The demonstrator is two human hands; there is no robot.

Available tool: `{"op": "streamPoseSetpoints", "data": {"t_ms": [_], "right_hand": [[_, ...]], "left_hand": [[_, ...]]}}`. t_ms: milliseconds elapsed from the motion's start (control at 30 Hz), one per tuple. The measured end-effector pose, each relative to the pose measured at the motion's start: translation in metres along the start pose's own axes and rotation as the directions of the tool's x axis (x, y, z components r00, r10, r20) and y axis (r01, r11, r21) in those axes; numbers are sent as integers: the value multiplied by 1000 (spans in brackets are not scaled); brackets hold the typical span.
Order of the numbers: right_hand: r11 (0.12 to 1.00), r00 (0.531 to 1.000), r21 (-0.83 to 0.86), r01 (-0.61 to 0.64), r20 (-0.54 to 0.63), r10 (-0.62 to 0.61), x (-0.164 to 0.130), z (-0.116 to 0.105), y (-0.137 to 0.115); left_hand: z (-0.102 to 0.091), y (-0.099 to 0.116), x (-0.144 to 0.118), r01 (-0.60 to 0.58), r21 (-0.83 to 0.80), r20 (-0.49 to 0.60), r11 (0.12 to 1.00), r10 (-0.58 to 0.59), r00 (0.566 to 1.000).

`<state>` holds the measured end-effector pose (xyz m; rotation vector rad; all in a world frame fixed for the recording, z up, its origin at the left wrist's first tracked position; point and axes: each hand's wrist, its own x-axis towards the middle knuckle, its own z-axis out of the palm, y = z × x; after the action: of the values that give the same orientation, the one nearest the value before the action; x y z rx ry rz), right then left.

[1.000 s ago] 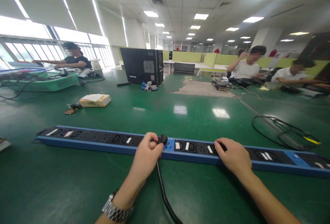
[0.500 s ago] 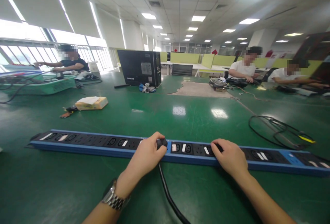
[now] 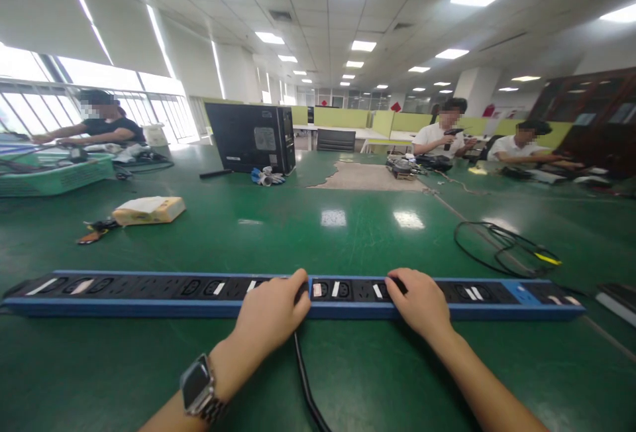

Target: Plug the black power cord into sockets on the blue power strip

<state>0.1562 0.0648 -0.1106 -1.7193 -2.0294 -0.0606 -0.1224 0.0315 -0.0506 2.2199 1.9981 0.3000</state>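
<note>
Item: long blue-and-black metal power strip [image 3: 149,288], flat across green table [image 3: 348,226]. Rigid, prob. heavy; hold by body w/ right hand [image 3: 420,301], fingers spread flat on top. Left hand [image 3: 271,313] closed round black plug [image 3: 301,294]; black cable [image 3: 305,385] pliable.

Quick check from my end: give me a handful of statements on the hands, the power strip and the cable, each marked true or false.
1. The left hand covers a black plug on the long blue power strip. True.
2. The right hand is lifted clear of the strip. False: it rests on the strip's top.
3. A black cable runs from the left hand toward the camera. True.
4. The wristwatch is on the right wrist. False: left wrist.
</note>
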Motion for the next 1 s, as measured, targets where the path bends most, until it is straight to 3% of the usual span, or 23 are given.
{"op": "streamPoseSetpoints", "data": {"t_ms": [467,533,667,767,833,900,967,1000], "right_hand": [[1000,1000,-9,-3,-6,3,-2,3,2],[1000,1000,-15,4,-9,-4,-2,4,3],[999,1000,-42,12,-27,-13,-2,5,5],[998,999,-69,15,-29,-17,-2,4,4],[997,999,-80,17,-38,-20,-2,4,4],[996,999,-89,9,-47,-13,-2,4,3],[995,999,-95,-1,-46,-4,-2,4,4],[995,999,-97,-3,-43,-1,-2,4,4]], "left_hand": [[-2,4,4,-32,0,-51,999,32,998],[3,4,7,-25,8,-120,1000,26,992],[6,5,5,-96,-127,-188,987,71,980],[-14,-2,-9,-146,-285,-422,947,13,906],[-37,-19,-20,-136,-357,-607,924,-118,786],[-58,-47,-26,-95,-338,-717,936,-190,671],[-70,-81,-28,17,-268,-722,963,-212,659],[-71,-97,-28,79,-220,-690,972,-212,692]]}}
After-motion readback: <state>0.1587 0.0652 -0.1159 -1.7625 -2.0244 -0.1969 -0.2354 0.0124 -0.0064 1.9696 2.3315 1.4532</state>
